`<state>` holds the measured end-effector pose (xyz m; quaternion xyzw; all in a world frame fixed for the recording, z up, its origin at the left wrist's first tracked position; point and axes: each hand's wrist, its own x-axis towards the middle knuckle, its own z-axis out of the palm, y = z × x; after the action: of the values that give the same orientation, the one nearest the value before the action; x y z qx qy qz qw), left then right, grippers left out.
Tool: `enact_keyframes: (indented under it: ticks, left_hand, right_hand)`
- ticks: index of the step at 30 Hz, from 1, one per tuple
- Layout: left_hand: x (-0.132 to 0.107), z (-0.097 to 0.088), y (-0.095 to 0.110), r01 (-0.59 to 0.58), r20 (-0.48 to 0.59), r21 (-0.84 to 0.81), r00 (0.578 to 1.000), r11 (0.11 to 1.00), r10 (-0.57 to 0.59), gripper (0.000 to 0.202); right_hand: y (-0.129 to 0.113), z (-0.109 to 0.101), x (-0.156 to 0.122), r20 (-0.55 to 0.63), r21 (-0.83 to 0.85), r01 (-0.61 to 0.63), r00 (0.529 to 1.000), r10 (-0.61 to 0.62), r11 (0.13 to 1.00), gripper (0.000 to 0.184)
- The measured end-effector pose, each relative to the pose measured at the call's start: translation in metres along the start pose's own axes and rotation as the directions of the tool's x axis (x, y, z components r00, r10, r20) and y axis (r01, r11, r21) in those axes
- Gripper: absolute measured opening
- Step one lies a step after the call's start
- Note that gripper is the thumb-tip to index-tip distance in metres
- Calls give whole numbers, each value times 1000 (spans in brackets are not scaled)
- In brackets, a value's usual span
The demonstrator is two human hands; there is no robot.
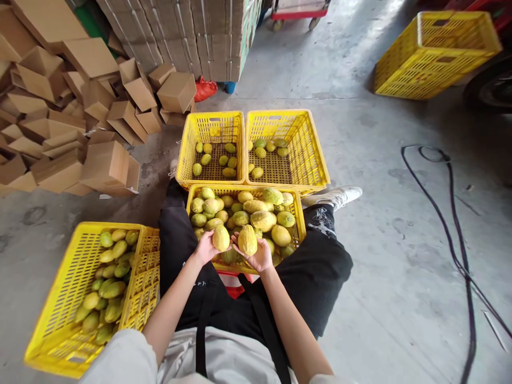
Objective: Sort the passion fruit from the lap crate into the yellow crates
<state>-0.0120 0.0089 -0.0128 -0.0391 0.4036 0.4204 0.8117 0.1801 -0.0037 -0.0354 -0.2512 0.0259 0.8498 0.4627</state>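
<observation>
I sit on the floor with a yellow crate (pixel 299 213) full of yellow-green fruits between my knees. My left hand (pixel 206 248) is closed around one yellow fruit (pixel 221 238) over the crate's near edge. My right hand (pixel 260 257) cups a second yellow fruit (pixel 247 239) from below, right beside the first. The two fruits almost touch.
Two more yellow crates stand beyond, the left one (pixel 188 149) and the right one (pixel 314 154), each with several fruits. Another crate (pixel 60 298) of greener fruits sits at my left. Cardboard boxes (pixel 60 106) pile up left. A black cable (pixel 452 234) runs on the floor at right, past an overturned crate (pixel 436 53).
</observation>
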Motion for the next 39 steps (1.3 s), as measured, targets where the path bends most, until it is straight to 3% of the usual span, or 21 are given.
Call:
enact_keyframes:
  ticks: [10, 17, 25, 34, 39]
  left_hand:
    - [-6, 1, -1, -59, 38, 217, 998, 974, 52, 46]
    - [-2, -2, 0, 6, 17, 183, 1000, 983, -9, 37]
    - [-2, -3, 1, 48, 105, 67, 993, 997, -55, 35]
    - [-8, 5, 0, -9, 24, 257, 1000, 966, 3, 46]
    - [-8, 4, -1, -5, 9, 279, 1000, 960, 3, 52]
  right_hand:
    - [5, -8, 4, -149, -51, -44, 988, 36, 998, 25]
    - [5, -5, 4, -136, -58, -27, 991, 19, 998, 27]
    - [0, 4, -1, -34, -44, 13, 999, -14, 999, 37]
    - [2, -1, 0, -80, -104, -6, 997, -2, 995, 37]
    - [3, -4, 1, -98, -107, -30, 995, 19, 994, 39]
